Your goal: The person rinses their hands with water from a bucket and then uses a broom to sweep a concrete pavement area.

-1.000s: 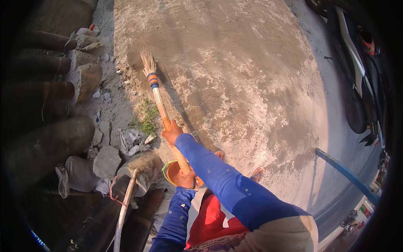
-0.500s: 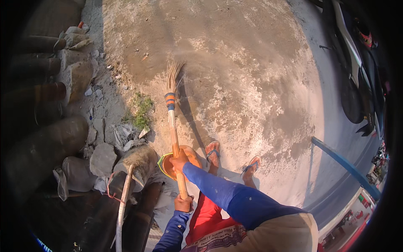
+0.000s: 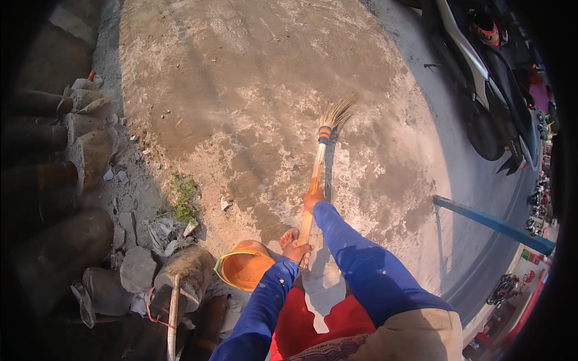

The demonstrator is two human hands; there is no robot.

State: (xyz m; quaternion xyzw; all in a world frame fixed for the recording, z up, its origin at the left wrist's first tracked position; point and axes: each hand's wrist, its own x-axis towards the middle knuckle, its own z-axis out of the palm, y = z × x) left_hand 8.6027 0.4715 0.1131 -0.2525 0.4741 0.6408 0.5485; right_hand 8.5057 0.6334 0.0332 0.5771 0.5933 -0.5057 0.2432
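A stick broom (image 3: 318, 161) with thin stiff bristles and an orange-and-blue band slants away from me, its bristle end spread against the dusty ground. My left hand (image 3: 297, 252) is closed around the butt end of its pale wooden handle. Farther up the shaft, my right hand (image 3: 312, 200) grips it too. Left of my hands, an orange bucket (image 3: 248, 269) with a yellow-green rim and handle lies tipped, its mouth toward the left. My bare foot or sandal shows partly just behind the left hand.
Concrete cylinders (image 3: 185, 275), dark pipes and rubble line the left side, with a thin wooden pole (image 3: 174, 319) leaning there. A green weed (image 3: 182, 197) grows beside them. On the right stand a parked motorcycle (image 3: 481, 114) and a blue bar (image 3: 490, 224).
The broom head has swung from left to right across the ground, and both hands moved right with it. The bucket, earlier partly behind my right hand, now shows fully.
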